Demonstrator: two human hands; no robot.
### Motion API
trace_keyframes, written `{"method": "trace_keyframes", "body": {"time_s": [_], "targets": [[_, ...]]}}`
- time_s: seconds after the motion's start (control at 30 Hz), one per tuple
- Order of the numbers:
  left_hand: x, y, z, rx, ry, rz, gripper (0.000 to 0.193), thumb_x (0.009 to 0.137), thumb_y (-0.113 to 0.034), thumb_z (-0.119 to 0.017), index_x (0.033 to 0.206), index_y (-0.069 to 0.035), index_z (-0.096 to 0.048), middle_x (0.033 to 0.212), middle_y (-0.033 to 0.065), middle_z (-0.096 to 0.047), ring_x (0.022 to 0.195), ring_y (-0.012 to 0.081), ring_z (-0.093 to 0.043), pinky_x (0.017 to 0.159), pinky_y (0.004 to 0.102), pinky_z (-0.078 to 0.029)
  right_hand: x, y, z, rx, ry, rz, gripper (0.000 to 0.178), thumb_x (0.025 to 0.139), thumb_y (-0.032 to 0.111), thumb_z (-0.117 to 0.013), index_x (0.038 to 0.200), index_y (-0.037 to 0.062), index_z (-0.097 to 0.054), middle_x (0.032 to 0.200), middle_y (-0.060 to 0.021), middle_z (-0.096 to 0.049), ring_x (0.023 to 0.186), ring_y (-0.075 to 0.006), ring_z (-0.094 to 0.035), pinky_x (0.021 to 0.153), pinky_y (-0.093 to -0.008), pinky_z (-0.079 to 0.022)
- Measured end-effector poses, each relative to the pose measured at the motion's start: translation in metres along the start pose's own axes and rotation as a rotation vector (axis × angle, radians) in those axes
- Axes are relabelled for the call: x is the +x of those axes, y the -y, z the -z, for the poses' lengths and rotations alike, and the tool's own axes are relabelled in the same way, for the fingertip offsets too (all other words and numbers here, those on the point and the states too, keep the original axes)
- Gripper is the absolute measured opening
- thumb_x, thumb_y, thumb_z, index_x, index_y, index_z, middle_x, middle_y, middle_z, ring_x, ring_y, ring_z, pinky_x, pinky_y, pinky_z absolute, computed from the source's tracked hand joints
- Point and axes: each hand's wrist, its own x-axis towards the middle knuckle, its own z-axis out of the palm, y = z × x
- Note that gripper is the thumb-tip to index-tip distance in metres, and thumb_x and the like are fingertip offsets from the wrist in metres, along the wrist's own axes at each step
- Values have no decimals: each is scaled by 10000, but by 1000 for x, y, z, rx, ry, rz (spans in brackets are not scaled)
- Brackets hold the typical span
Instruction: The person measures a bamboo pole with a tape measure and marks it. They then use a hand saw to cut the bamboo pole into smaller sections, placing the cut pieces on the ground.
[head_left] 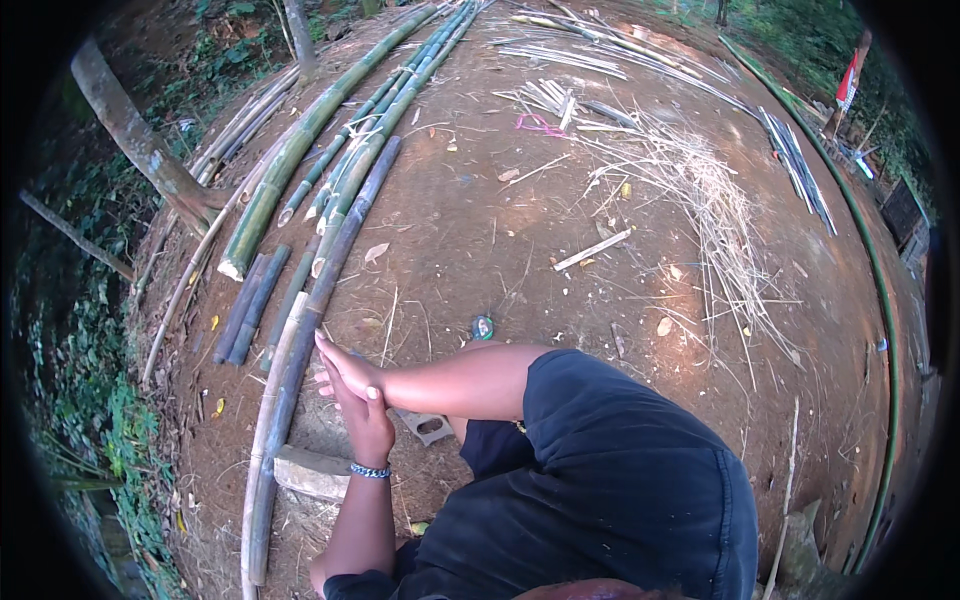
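Both hands, left hand and right hand, press together with flat fingers, holding nothing, just beside the long bamboo pole; gripping it seems next.

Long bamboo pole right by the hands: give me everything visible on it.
The bamboo pole is a long, slim, grey-blue stalk with pale, weathered patches toward its near end. It lies flat on the bare dirt ground, running from the lower left edge up toward the stack of green bamboo. Near its lower part it crosses a flat stone. The left hand and right hand, pressed together, sit right beside it; contact cannot be confirmed.
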Motion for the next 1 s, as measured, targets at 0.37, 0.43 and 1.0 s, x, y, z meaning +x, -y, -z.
{"method": "trace_keyframes", "body": {"time_s": [0.37,0.43,1.0], "targets": [[-27,20,41,507,339,35,1079,882,-569,-694,1581,79,-187,1645,333,-182,1540,461,-184,1255,505,-164,13,8,-2,-156,-43,146,1188,852,932,-308,1655,123,28,1672,-284,-151,1561,-411,-139,1209,-640,-177],[-26,9,59,564,485,128,995,852,-514,-757,1540,66,-332,1611,334,-271,1506,468,-275,1233,505,-239,7,13,1,-179,-17,186,1177,863,926,-279,1651,114,47,1677,-279,-129,1562,-411,-133,1216,-645,-158],[-47,57,173,360,389,631,739,937,-359,-732,1471,79,-470,1450,307,-544,1366,373,-539,1115,421,-434,5,58,35,-1024,-129,130,877,1022,733,-218,1272,23,-669,1028,-175,-713,992,-325,-695,1008,-509,-499]]}}
